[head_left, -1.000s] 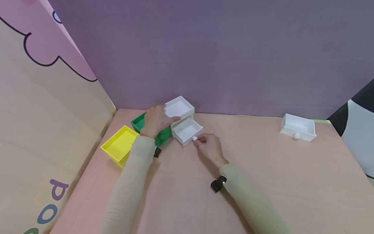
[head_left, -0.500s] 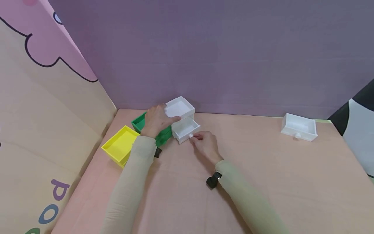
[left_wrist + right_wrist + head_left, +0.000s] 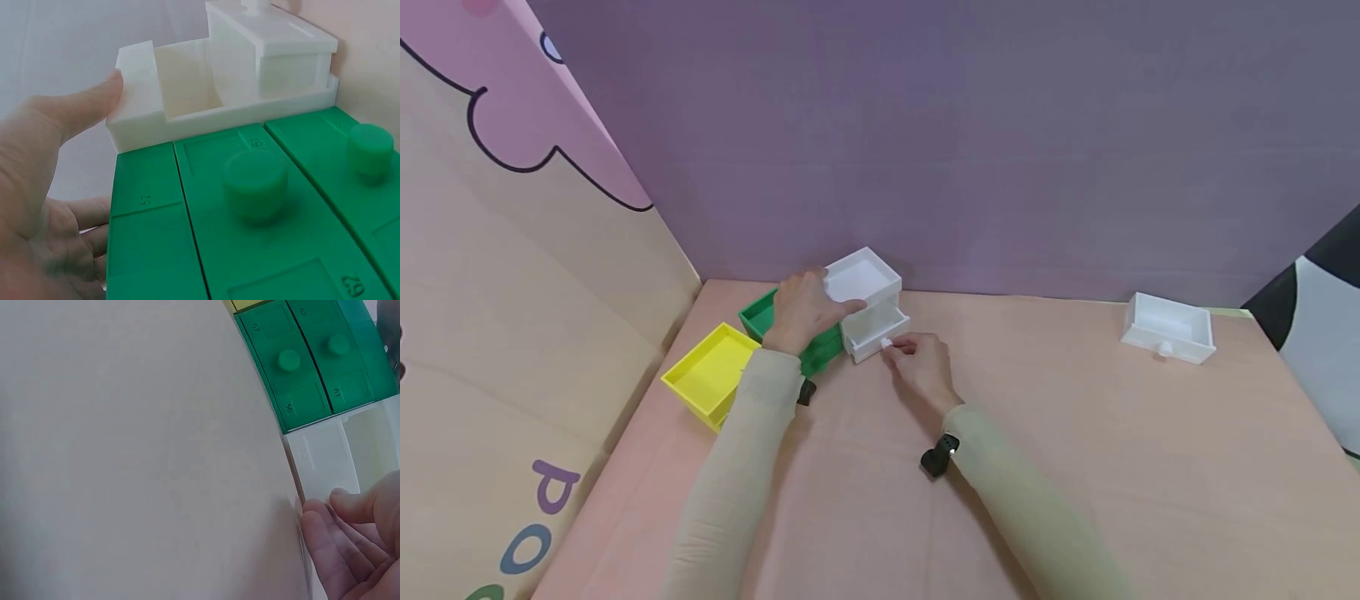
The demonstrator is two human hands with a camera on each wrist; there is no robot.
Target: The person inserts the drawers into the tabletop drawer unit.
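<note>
A small white drawer cabinet point(image 3: 861, 278) with a tray-like top stands against a green drawer cabinet point(image 3: 187, 231). My left hand point(image 3: 802, 310) holds the white cabinet from above, its thumb on the front top edge; its other fingers are partly hidden. Below that edge is an open slot, and under it a white drawer point(image 3: 237, 59) sticks partway out. By its knob point(image 3: 885, 342), my right hand point(image 3: 925, 364) pinches this drawer between thumb and fingers. In the right wrist view the fingertips cover the knob beside the pale drawer front point(image 3: 322, 459).
To the left of the green cabinet stands a yellow box point(image 3: 703, 371) with a tray-like top. A loose white drawer point(image 3: 1167, 319) with a round knob lies far right near the back edge. A purple wall point(image 3: 962, 150) rises behind the pink-covered table point(image 3: 1037, 358).
My right hand has pushed the lower white drawer further into the cabinet, moving back and left. My left hand has stayed in place on the cabinet.
</note>
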